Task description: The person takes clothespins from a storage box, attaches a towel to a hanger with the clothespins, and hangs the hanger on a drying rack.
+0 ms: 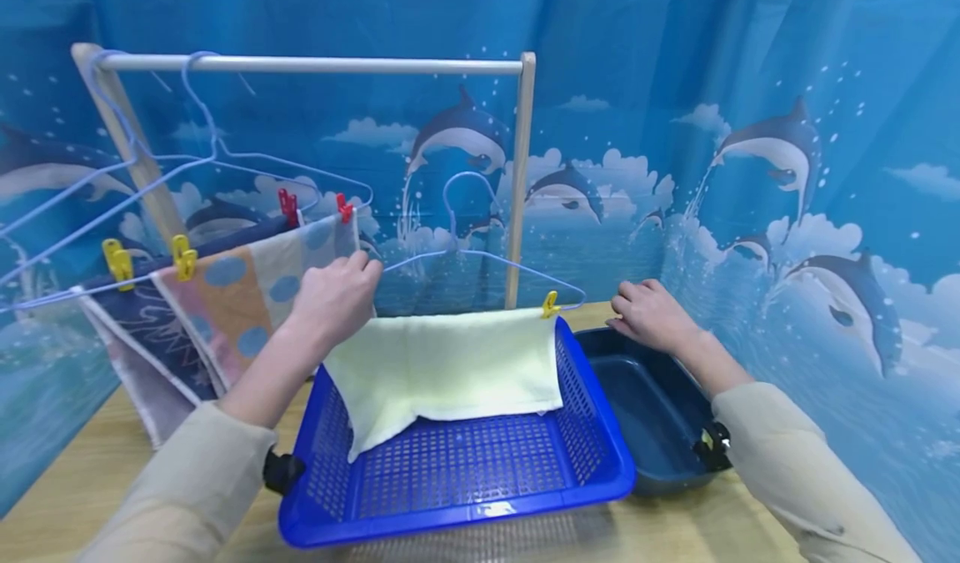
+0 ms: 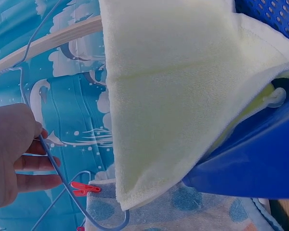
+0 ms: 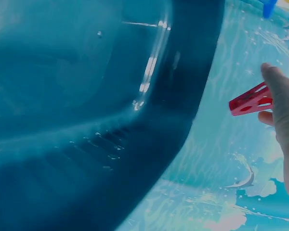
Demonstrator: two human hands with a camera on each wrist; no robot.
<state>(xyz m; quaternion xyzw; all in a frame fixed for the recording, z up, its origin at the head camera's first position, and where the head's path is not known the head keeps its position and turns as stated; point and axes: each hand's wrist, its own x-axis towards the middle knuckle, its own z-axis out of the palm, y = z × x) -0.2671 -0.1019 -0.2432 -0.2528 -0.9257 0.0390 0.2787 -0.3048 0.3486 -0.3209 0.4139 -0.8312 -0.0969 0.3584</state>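
Gripping the blue wire hanger (image 1: 480, 256), the left hand (image 1: 335, 296) curls round its end, pale yellow towel (image 1: 446, 367) draped into the blue mesh basket (image 1: 592, 454). Right hand (image 1: 651, 313) pinches a red clothespin (image 3: 250, 99) above the navy tub (image 1: 652, 429). No writing is readable anywhere.

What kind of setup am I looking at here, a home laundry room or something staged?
Most likely a staged laundry-hanging station on a tabletop: a dolphin-print blue curtain backdrop, a small wooden drying rack with a white rail, and a blue perforated plastic basket on a wooden table.
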